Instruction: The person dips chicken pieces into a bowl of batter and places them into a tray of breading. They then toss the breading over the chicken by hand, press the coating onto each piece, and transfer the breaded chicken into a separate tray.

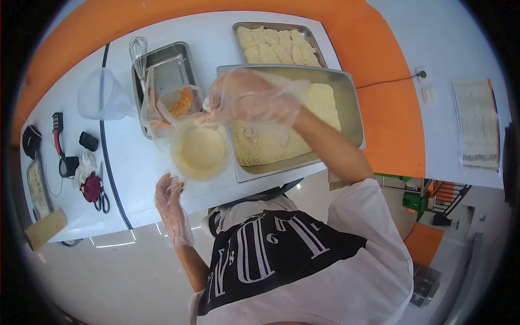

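My right hand (252, 97), in a clear plastic glove, reaches over the bowl's upper right edge. Its fingers are closed, with a small pale pinkish bit at their tips that I cannot make out. Below them is a bowl of creamy pale batter (201, 150). My left hand (171, 197), also gloved, is at the table's front edge, left of the bowl, its fingers loosely bent and holding nothing visible. Right of the bowl, a deep metal pan (355, 116) holds pale yellow crumbs (265, 151), partly hidden by my right hand and forearm.
Behind the deep pan, a metal tray (237, 28) carries rows of coated pieces (276, 46). A whisk (138, 57) leans in another metal tray (173, 54), beside a bag with orange contents (181, 103). Farther left are a clear plastic jug (100, 95), scissors (101, 200) and a cardboard roll (46, 229).
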`<move>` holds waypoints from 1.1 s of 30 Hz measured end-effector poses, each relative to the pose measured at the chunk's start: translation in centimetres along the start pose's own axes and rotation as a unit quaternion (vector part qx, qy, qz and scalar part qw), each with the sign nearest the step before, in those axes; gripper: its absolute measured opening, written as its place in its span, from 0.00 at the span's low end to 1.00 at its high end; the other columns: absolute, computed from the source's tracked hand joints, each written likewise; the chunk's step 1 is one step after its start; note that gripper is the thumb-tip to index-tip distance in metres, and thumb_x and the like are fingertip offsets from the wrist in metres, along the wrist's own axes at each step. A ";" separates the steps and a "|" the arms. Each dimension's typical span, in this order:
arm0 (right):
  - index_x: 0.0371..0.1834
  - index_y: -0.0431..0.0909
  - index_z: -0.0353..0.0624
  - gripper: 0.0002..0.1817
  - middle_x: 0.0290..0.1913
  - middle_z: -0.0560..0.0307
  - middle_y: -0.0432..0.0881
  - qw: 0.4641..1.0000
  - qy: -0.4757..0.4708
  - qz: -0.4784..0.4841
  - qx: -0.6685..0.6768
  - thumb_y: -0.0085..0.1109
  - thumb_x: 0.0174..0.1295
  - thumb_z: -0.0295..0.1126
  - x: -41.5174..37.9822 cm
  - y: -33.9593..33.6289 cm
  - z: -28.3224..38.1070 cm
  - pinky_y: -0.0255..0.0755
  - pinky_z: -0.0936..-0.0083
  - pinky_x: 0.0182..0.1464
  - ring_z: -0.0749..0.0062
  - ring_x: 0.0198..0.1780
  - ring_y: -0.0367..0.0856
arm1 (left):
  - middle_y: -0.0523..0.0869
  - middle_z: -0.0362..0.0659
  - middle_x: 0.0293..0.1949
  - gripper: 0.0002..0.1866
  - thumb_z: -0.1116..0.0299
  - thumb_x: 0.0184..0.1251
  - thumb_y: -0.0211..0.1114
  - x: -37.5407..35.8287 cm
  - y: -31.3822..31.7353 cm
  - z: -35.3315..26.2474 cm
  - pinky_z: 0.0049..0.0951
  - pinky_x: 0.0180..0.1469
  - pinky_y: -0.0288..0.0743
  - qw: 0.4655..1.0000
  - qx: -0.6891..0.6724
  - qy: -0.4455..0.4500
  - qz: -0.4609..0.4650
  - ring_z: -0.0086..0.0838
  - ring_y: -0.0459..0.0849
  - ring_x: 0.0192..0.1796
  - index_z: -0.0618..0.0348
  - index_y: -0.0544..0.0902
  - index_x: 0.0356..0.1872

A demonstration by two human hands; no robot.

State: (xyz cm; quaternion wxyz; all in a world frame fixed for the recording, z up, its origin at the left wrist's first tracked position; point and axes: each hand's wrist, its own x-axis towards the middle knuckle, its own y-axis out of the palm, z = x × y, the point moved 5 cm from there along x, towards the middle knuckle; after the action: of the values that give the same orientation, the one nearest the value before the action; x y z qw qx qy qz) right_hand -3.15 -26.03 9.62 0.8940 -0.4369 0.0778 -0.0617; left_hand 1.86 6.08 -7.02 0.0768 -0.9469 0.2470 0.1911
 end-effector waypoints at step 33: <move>0.64 0.87 0.43 0.23 0.58 0.47 0.91 0.975 0.213 -0.064 0.007 0.68 0.72 0.44 -22.6 -14.5 -35.9 0.81 0.62 0.65 0.59 0.60 0.89 | 0.88 0.50 0.58 0.22 0.81 0.78 0.69 -7.3 24.7 -0.7 0.34 0.65 0.84 0.970 0.000 0.235 -0.056 0.32 0.88 0.56 0.66 0.78 0.70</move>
State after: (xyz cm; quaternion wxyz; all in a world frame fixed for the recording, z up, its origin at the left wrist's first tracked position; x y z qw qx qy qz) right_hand -32.81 -58.61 1.27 0.8540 -0.4118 0.2378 -0.2111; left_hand -16.05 -12.27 -4.75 0.0269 -0.9775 0.2051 -0.0416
